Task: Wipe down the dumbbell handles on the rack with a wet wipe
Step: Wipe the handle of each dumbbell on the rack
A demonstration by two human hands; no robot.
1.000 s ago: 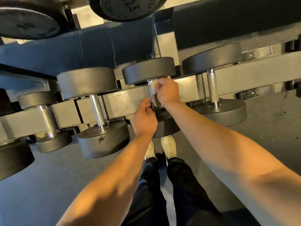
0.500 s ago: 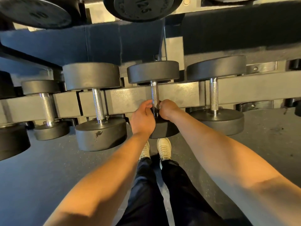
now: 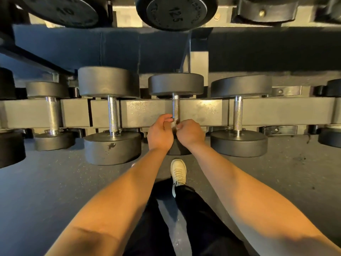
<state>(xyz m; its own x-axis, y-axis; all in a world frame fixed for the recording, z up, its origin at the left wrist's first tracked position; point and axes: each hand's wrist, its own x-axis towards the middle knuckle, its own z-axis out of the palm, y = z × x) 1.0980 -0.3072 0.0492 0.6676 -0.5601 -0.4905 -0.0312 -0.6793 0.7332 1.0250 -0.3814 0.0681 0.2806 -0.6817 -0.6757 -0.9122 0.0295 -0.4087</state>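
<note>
A row of black dumbbells lies across the grey rack rail point(image 3: 147, 111). The middle dumbbell has a knurled chrome handle point(image 3: 175, 106). Both my hands are at its near end. My left hand point(image 3: 160, 133) and my right hand point(image 3: 190, 133) have curled fingers and pinch a small white wet wipe point(image 3: 174, 125) between them, right against the handle's lower part. Most of the wipe is hidden by my fingers. The near head of this dumbbell point(image 3: 178, 146) is largely covered by my wrists.
Neighbouring dumbbells have chrome handles to the left point(image 3: 112, 115) and to the right point(image 3: 237, 112). An upper shelf holds more dumbbells, one marked 12.5 point(image 3: 175, 12). Dark rubber floor point(image 3: 55, 182) lies below, with my white shoe point(image 3: 178, 171) near the rack.
My right hand slid down the handle from its far end to the near end beside my left hand. The white wipe now shows between both hands.
</note>
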